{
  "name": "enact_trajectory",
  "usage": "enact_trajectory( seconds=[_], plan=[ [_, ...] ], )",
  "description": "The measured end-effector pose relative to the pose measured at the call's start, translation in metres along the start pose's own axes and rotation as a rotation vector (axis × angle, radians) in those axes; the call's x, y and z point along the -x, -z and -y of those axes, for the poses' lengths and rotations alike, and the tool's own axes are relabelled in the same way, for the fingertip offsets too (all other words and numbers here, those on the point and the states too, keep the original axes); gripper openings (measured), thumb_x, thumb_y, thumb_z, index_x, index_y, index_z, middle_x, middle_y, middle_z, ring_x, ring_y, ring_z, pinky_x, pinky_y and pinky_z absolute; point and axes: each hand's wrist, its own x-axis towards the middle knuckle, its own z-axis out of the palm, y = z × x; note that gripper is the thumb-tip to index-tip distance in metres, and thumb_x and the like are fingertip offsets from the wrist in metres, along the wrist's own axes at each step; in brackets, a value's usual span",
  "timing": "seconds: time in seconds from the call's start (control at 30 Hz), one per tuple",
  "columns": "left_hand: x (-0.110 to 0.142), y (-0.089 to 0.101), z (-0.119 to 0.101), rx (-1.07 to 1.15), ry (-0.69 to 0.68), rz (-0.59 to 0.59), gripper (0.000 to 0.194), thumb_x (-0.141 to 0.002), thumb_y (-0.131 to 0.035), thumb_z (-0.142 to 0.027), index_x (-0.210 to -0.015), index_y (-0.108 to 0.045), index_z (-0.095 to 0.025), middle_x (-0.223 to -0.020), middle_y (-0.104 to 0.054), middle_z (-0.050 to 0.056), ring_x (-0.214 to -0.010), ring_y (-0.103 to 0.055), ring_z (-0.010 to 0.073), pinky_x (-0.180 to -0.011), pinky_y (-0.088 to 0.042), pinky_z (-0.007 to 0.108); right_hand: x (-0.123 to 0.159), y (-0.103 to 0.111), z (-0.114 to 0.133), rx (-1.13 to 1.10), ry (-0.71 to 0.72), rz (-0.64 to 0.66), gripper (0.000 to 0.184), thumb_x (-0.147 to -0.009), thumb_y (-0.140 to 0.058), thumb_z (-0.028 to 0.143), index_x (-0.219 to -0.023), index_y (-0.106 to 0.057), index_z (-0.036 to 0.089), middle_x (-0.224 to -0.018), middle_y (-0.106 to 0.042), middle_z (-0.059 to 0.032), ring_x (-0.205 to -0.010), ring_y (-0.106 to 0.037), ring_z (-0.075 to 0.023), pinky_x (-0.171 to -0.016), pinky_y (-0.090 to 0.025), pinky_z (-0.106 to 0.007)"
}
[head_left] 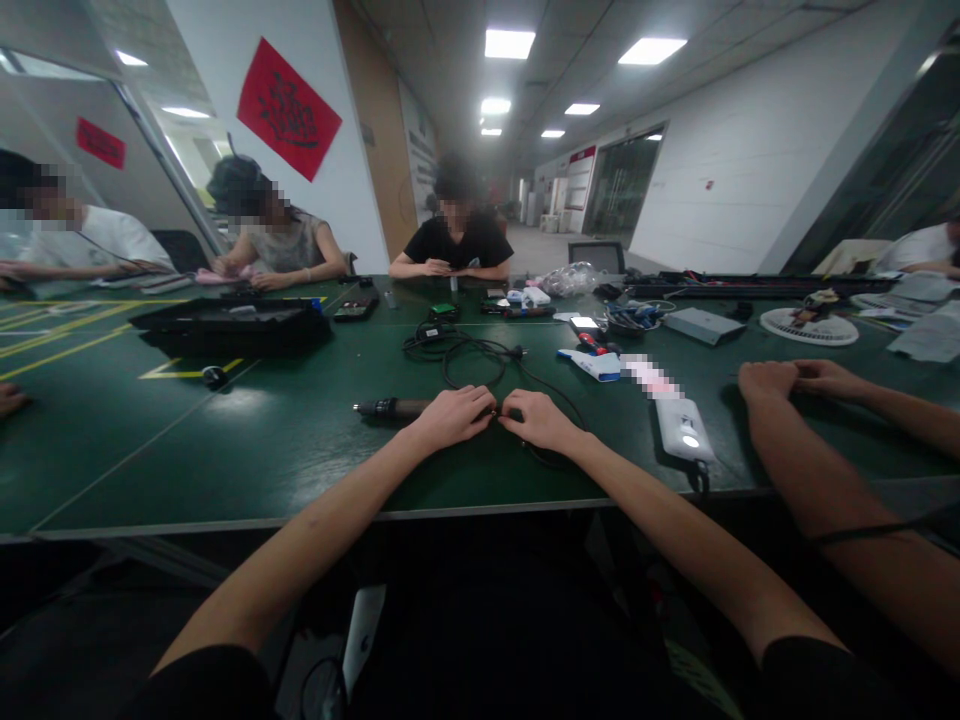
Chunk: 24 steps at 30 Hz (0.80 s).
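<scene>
A dark cylindrical electric screwdriver (382, 409) lies on the green table, its silver tip facing left. My left hand (459, 412) is closed over its rear part, and the fingers reach past its end. Close to those fingertips, my right hand (538, 415) is pinched. A tiny coppery spot shows between the two hands, but what the right fingers hold is hidden. A black cable (559, 395) runs from the table's middle down around my right hand. Beyond my hands lies a loosely coiled black cord with a plug (517, 352).
A black tray (232, 325) stands left, with a small black round object (214, 377) before it. Right are a white power strip (681, 428), a blue-and-white packet (592, 364) and a round white grille (808, 326). A neighbour's hands (795, 380) rest at right; several people sit around.
</scene>
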Motion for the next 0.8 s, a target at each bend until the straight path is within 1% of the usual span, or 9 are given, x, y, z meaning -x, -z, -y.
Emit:
enact_trajectory(
  seconds=[0.23, 0.33, 0.43, 0.53, 0.67, 0.8],
  plan=[
    [-0.001, -0.0028, 0.0019, 0.006, 0.018, -0.004, 0.015, -0.106, -0.053, -0.037, -0.112, -0.056, -0.023, -0.11, -0.064, 0.005, -0.102, -0.063, 0.0213, -0.078, -0.049, 0.031, 0.0, -0.0001, 0.0004, -0.007, -0.006, 0.003, 0.004, -0.092, -0.073, 0.022, -0.09, -0.072, 0.019, -0.101, -0.069, -0.006, -0.087, -0.064, -0.0184, -0.082, -0.047, -0.03],
    [-0.0005, -0.0012, 0.001, 0.003, 0.006, -0.007, 0.017, -0.105, -0.055, -0.038, -0.115, -0.055, -0.024, -0.112, -0.064, 0.006, -0.103, -0.063, 0.0219, -0.079, -0.049, 0.031, -0.0001, -0.0006, 0.0001, -0.005, -0.001, 0.003, 0.004, -0.093, -0.073, 0.022, -0.09, -0.071, 0.019, -0.101, -0.069, -0.0058, -0.087, -0.065, -0.0185, -0.083, -0.047, -0.03],
    [0.0002, 0.0005, -0.0008, -0.001, -0.016, -0.007, 0.019, -0.103, -0.057, -0.034, -0.119, -0.055, -0.024, -0.113, -0.064, 0.006, -0.105, -0.063, 0.0227, -0.082, -0.05, 0.033, -0.0002, -0.0017, -0.0009, 0.003, -0.001, 0.005, 0.005, -0.093, -0.073, 0.022, -0.09, -0.071, 0.019, -0.099, -0.069, -0.0056, -0.087, -0.065, -0.0182, -0.081, -0.046, -0.029],
    [0.0002, 0.0006, -0.0015, -0.006, -0.012, -0.005, 0.015, -0.102, -0.055, -0.028, -0.116, -0.057, -0.024, -0.112, -0.064, 0.006, -0.105, -0.063, 0.0225, -0.083, -0.051, 0.034, 0.0, -0.0029, -0.0019, 0.008, -0.005, -0.004, 0.005, -0.092, -0.074, 0.022, -0.089, -0.071, 0.019, -0.099, -0.069, -0.0052, -0.086, -0.064, -0.018, -0.081, -0.046, -0.029],
    [0.0, 0.0003, -0.0011, 0.002, 0.002, -0.01, 0.015, -0.103, -0.055, -0.033, -0.115, -0.057, -0.024, -0.111, -0.064, 0.006, -0.103, -0.063, 0.0221, -0.082, -0.052, 0.034, 0.0003, -0.0029, -0.0018, 0.009, -0.001, -0.004, 0.005, -0.092, -0.074, 0.023, -0.09, -0.071, 0.019, -0.1, -0.069, -0.0052, -0.087, -0.064, -0.0181, -0.081, -0.046, -0.029],
    [-0.0004, 0.0005, -0.0013, -0.018, -0.023, -0.009, 0.015, -0.103, -0.054, -0.031, -0.117, -0.056, -0.024, -0.112, -0.064, 0.006, -0.103, -0.063, 0.0225, -0.082, -0.051, 0.034, 0.0002, -0.0018, -0.0011, 0.01, -0.003, 0.002, 0.006, -0.093, -0.073, 0.023, -0.09, -0.07, 0.019, -0.1, -0.069, -0.0052, -0.086, -0.064, -0.0179, -0.08, -0.046, -0.029]
  ],
)
